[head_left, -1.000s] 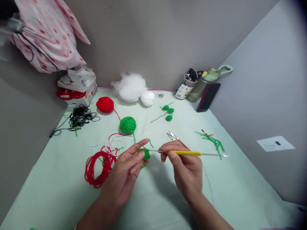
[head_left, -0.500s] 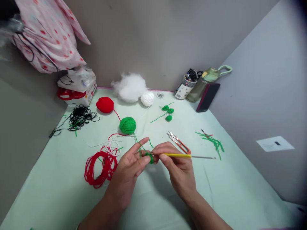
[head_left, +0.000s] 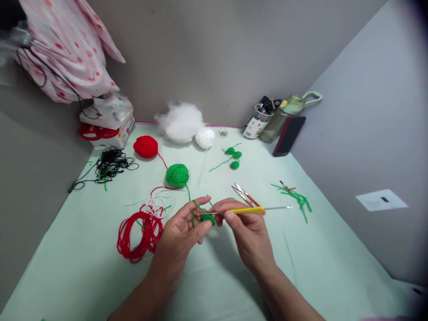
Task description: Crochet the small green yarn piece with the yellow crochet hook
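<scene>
Having slid toward nine o'clock, the hook (head_left: 245,210) pinched by the right hand (head_left: 253,234) crosses the piece (head_left: 208,218) the left hand (head_left: 177,232) grips, bringing its tip near the yarn (head_left: 199,207).

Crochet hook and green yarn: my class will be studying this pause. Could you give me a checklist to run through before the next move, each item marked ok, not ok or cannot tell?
1. Yellow-handled crochet hook gripped in the right hand: ok.
2. Green crochet piece held in the left hand: ok.
3. Green strand running from the green yarn ball to the left hand: ok.
4. Hook tip caught in a stitch: cannot tell, too small.
5. Thread snips fully in view: not ok, the right hand hides part of them.
</scene>
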The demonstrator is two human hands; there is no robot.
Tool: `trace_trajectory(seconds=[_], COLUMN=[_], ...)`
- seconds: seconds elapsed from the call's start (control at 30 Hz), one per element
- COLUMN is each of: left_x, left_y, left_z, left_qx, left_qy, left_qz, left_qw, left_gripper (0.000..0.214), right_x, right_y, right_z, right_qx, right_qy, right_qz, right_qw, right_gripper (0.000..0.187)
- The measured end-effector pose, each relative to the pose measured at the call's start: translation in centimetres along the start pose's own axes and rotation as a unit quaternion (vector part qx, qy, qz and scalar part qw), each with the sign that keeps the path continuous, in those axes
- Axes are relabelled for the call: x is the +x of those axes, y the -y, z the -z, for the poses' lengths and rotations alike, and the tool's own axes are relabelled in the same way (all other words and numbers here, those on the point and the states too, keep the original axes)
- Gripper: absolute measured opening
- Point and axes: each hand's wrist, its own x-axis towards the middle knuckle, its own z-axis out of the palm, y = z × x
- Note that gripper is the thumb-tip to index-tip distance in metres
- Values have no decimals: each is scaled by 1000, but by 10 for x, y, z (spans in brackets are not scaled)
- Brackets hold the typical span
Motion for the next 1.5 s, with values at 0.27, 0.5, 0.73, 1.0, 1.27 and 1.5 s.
trace_trajectory(seconds=[0.27,0.5,0.73,1.0,1.27,1.5], left_x=[-4,-3,-6,-6,-7,-10], left_y=[-3,-4,-5,-8,-5,-2], left_z=[-3,-5,-5,-6,-4,-13], left_qx=[-16,-32,-54,-34,5,28], left_qy=[-3,1,-9,-12,-30,-80], left_qz=[-9,3,-6,-9,-35,-68], left_qw=[1000,999,998,999,999,994], left_gripper=[61,58,45,37,37,42], right_x=[0,-1,-2,6,-3,-10], right_y=[2,5,1,8,9,11], right_z=[-1,-5,-3,-3,2,2], right_qx=[-29,-66,-50,101,-36,-274], right_qy=[8,-8,-19,-27,-29,31], right_qz=[20,48,55,-51,37,193], right_qw=[999,997,997,993,998,942], right_gripper=[14,14,13,20,21,26])
